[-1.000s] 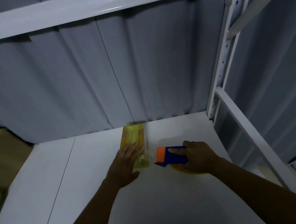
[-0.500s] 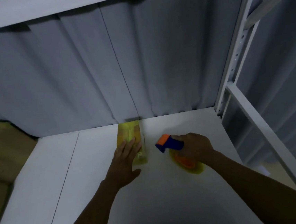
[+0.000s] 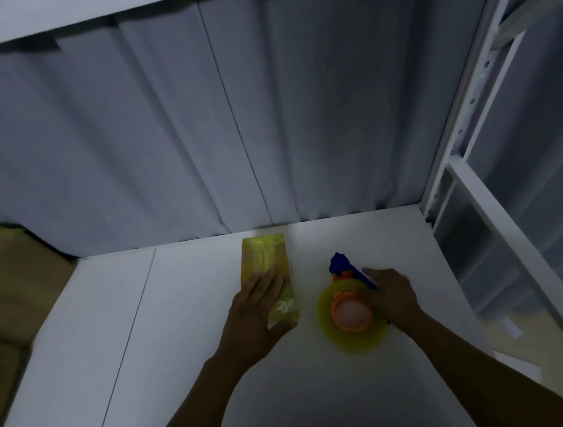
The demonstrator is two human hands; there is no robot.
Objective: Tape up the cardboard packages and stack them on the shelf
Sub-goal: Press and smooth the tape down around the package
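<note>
Small cardboard package [image 3: 266, 266], wrapped in yellow tape, lying flat near the shelf's [image 3: 147, 329] back edge, its near end under my left hand [image 3: 258, 313]. Just right of it, the blue-and-orange tape dispenser [image 3: 351, 313] with its yellow roll lies on its side, handle in my right hand [image 3: 393, 297]. I see larger taped packages [image 3: 12, 284] at the left edge.

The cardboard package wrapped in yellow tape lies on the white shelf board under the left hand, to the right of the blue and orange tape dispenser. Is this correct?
No: in the head view, the cardboard package wrapped in yellow tape lies on the white shelf board under the left hand, but to the left of the blue and orange tape dispenser.
</note>
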